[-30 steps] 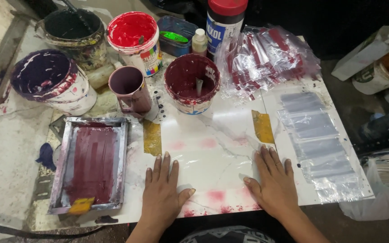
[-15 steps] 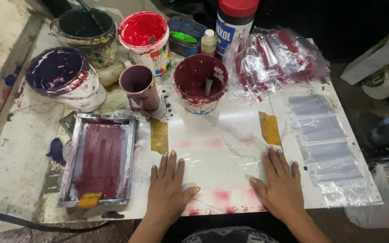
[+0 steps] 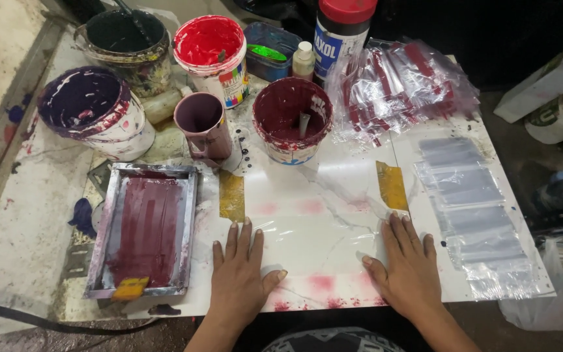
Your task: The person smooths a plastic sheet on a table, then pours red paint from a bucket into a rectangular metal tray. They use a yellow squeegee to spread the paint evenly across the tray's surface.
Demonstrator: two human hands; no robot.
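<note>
My left hand (image 3: 239,277) and my right hand (image 3: 408,267) lie flat, fingers spread, on a clear plastic sheet (image 3: 314,238) spread over a white board (image 3: 314,176) stained with pink ink. Neither hand holds anything. Two strips of yellow tape (image 3: 232,195) (image 3: 391,185) sit at the sheet's far corners. A small metal-framed printing screen (image 3: 146,229) coated in maroon ink lies just left of my left hand. A tub of maroon ink (image 3: 291,118) with a stick in it stands beyond the sheet.
Along the far edge stand a dark purple tub (image 3: 89,111), a black tub (image 3: 125,39), a red tub (image 3: 211,45), a mauve cup (image 3: 201,124), a small bottle (image 3: 303,60) and a tall can (image 3: 340,32). Printed clear bags (image 3: 402,88) are heaped at back right; blank ones (image 3: 470,208) lie in a row at right.
Both hands stay flat on the sheet; only the view has shifted slightly, so the table sits a little differently in the frame.
</note>
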